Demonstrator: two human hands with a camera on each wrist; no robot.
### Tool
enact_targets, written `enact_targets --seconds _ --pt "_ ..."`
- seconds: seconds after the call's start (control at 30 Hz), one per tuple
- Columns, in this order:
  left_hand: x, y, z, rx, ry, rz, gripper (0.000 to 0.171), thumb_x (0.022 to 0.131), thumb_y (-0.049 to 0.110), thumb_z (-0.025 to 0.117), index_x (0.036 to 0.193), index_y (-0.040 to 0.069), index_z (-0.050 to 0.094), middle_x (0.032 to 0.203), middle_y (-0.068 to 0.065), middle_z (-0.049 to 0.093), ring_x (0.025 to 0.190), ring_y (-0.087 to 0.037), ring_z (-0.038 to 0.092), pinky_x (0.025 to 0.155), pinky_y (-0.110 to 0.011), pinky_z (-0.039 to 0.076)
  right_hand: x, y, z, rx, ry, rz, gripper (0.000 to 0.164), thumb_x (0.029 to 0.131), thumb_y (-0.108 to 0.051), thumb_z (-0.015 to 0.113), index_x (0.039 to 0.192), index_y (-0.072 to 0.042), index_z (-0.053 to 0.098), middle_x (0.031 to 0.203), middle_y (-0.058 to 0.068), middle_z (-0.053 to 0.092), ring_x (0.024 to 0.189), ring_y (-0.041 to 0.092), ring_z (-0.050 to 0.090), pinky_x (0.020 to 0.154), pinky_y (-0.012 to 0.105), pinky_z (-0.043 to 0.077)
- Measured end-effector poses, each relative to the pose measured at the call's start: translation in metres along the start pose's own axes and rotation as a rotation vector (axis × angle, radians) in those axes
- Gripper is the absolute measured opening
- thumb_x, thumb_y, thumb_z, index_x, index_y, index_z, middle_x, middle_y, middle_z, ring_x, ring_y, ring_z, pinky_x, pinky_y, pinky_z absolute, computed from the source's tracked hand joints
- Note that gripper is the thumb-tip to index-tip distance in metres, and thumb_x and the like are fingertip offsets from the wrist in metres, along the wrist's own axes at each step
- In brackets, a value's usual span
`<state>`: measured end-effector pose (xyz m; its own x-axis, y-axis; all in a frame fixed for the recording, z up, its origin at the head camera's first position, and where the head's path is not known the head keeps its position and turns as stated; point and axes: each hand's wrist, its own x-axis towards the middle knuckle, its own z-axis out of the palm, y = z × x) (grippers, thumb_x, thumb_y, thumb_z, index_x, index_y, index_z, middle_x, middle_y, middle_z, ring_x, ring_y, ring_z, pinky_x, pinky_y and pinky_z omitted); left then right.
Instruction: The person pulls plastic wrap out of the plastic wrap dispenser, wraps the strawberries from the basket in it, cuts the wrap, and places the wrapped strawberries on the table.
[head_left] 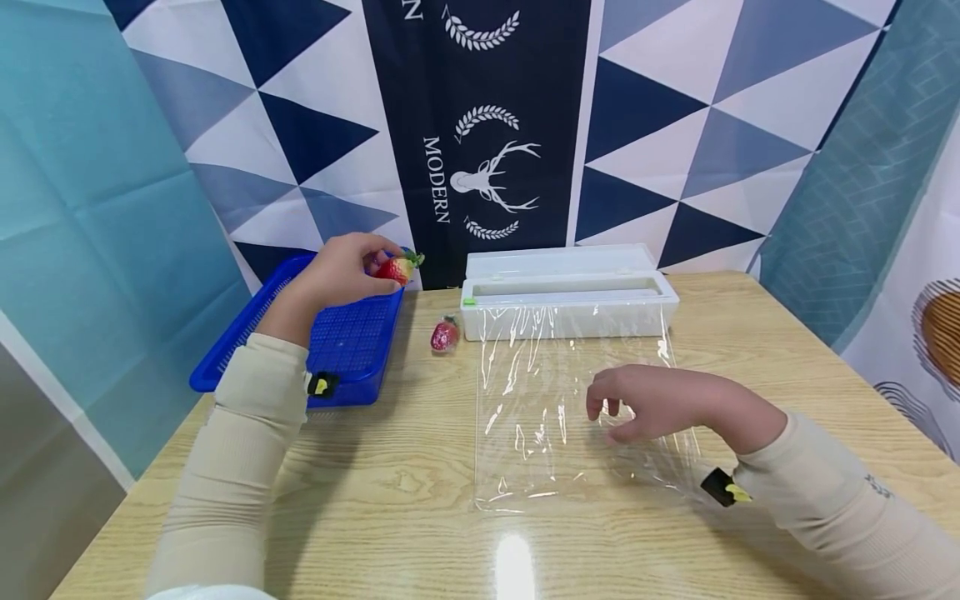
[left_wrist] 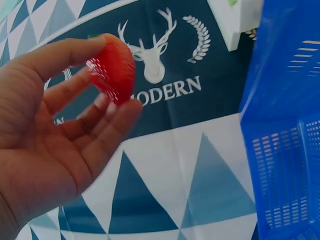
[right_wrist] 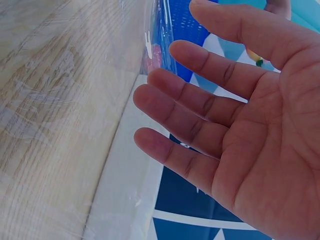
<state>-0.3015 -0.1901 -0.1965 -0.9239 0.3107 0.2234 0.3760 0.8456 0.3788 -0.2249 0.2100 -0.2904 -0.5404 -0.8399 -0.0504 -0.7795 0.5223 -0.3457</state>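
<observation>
1. From my head view, the left hand (head_left: 341, 271) grasps a red strawberry (head_left: 393, 271) between thumb and fingers, green leaves pointing out to the right. In the left wrist view I see the fruit pinched near the fingertips, apart from the basket.
2. I see the right hand (head_left: 663, 404) released, its fingers loosely bent and palm free. It hovers over the clear film (head_left: 517, 417); whether a fingertip touches the sheet, I cannot tell.
3. That film runs from the front of a white dispenser box (head_left: 570, 319) across the desk (head_left: 405, 508) toward the person, creased and shiny. The box has its lid (head_left: 558, 262) raised at the back and a green tab (head_left: 469, 301) at its left end.
4. Just left of the box I make out a second strawberry (head_left: 444, 336), glossy, apparently under clear wrap, lying on the desk.
5. Farther left sits a blue basket (head_left: 348, 342) with a perforated bottom, partly behind the left forearm.
6. Behind everything I have a patterned cloth (head_left: 652, 133) with triangles, a deer head and the word MODERN.
</observation>
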Motion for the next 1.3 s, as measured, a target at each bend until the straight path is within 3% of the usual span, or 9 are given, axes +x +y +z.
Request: enact_targets --seconds 0.17,0.3,0.73,1.07,1.3 --pt "-0.006 0.009 0.013 0.004 0.026 0.132 0.045 0.083 0.015 0.078 0.126 0.010 0.064 0.106 -0.009 0.059 0.100 -0.025 0.052 0.082 -0.038 0.053 -0.001 0.000 0.001 -0.002 0.002 0.002 0.018 0.082 -0.010 0.071 0.099 -0.010 0.066 0.096 -0.005 0.061 0.085 0.018 0.060 0.077 0.034 0.050" --pt "-0.012 0.017 0.021 0.036 0.014 0.176 0.045 0.082 0.016 0.079 0.125 0.011 0.065 0.107 -0.008 0.060 0.099 -0.024 0.053 0.081 -0.037 0.055 -0.001 0.001 0.002 -0.002 0.004 -0.004 0.018 0.081 -0.010 0.072 0.098 -0.010 0.066 0.096 -0.005 0.061 0.085 0.018 0.060 0.077 0.034 0.050" --pt "-0.025 0.040 0.042 0.138 -0.131 0.269 0.044 0.083 0.021 0.078 0.125 0.016 0.066 0.111 -0.006 0.060 0.092 -0.020 0.058 0.074 -0.029 0.056 -0.002 0.002 0.002 0.006 -0.010 0.001 0.018 0.081 -0.008 0.070 0.099 -0.010 0.066 0.097 -0.005 0.062 0.085 0.019 0.061 0.077 0.034 0.051" --pt "-0.032 0.058 0.064 0.134 -0.191 0.483 0.040 0.084 0.019 0.078 0.121 0.013 0.067 0.113 -0.006 0.063 0.092 -0.016 0.057 0.072 -0.022 0.053 -0.006 0.004 0.003 0.010 0.001 0.015 0.018 0.082 -0.008 0.072 0.099 -0.010 0.066 0.098 -0.006 0.062 0.085 0.019 0.060 0.077 0.033 0.051" --pt "-0.033 0.078 0.085 0.161 -0.253 0.598 0.038 0.084 0.021 0.076 0.119 0.012 0.067 0.104 -0.003 0.063 0.085 -0.013 0.056 0.069 -0.018 0.049 -0.011 0.006 0.003 0.001 0.036 0.010 0.021 0.082 -0.009 0.074 0.101 -0.009 0.066 0.099 -0.004 0.062 0.085 0.018 0.060 0.075 0.033 0.051"
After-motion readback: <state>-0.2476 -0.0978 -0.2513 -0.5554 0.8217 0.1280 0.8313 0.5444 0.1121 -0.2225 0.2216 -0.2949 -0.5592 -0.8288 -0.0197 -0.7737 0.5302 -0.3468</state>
